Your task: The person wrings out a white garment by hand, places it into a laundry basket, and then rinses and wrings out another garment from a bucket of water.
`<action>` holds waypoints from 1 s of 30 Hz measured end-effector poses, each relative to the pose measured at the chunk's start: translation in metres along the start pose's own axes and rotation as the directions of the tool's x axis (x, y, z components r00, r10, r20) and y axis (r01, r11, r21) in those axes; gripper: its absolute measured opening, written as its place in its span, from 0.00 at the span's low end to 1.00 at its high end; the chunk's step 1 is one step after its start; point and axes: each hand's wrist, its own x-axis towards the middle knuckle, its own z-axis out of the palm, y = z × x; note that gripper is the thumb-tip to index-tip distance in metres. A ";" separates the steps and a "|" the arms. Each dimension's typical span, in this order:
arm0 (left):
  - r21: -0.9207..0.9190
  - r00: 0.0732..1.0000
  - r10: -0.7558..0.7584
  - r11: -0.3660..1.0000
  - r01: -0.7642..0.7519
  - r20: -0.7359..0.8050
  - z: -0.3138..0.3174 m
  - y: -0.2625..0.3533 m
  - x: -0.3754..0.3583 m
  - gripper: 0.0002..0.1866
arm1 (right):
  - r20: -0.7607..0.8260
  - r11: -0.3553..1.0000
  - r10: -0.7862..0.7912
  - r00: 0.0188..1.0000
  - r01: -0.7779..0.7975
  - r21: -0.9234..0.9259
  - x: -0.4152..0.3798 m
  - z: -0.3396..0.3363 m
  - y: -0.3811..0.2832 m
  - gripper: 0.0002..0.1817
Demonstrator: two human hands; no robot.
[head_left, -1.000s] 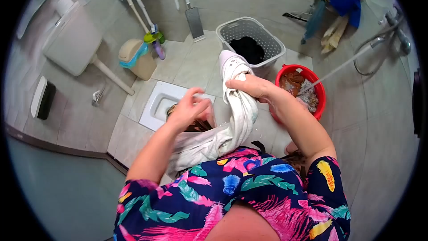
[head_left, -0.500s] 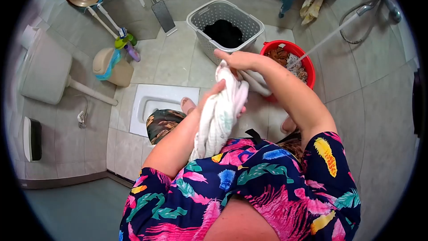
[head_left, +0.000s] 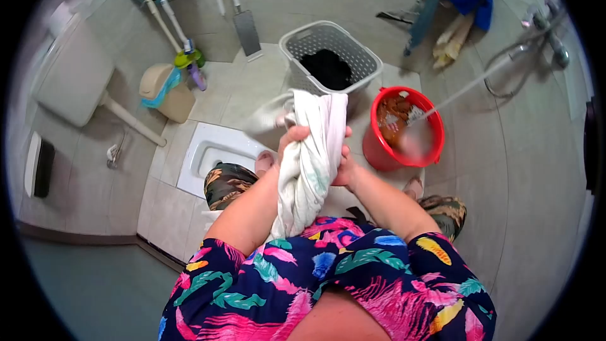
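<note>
A twisted bundle of white cloth hangs in front of my chest, its lower end against my patterned shirt. My left hand is wrapped round its left side, and my right hand grips it from the right. A loose, blurred end of the cloth sticks out to the left above my left hand. Beyond the bundle stands a grey laundry basket with black cloth inside. To its right, a red bucket holds brown and patterned fabric in water, with a stream from the shower head falling into it.
A squat toilet lies in the floor to the left, with my foot beside it. Behind it are a beige bin, brushes and a cistern. Cloths and gloves hang on the wall at the upper right.
My right hand has come down from above the cloth to its right side and now grips it. The loose end has swung to the left. The view has shifted, showing more of the bucket.
</note>
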 end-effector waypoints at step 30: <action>0.018 0.856 0.259 0.959 -0.281 -0.447 -0.071 0.048 -0.019 0.53 | -0.582 -0.826 -0.416 0.698 -0.023 0.563 0.178 0.035 -0.002 0.22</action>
